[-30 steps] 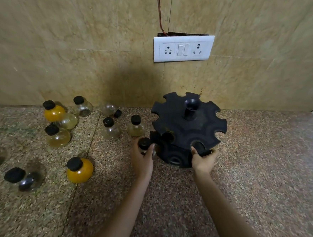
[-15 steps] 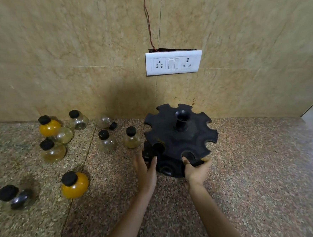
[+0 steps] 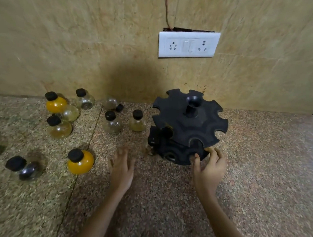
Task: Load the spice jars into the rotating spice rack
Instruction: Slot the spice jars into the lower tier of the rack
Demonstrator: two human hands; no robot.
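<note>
You're working on a speckled, polished granite countertop (image 3: 266,166). The black two-tier rotating rack (image 3: 187,127) looks like matt plastic. The round clear spice jars (image 3: 112,121) look like glossy glass, capped in matt black.

Dim, warm light; a soft shadow darkens the wall mid-frame, the left hand (image 3: 121,168) blurs, edges bow.

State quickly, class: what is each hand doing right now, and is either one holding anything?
Left hand: open, fingers spread, holding nothing, motion-blurred.
Right hand: open, fingertips at the lower rim of the spice rack, no jar held.
</note>
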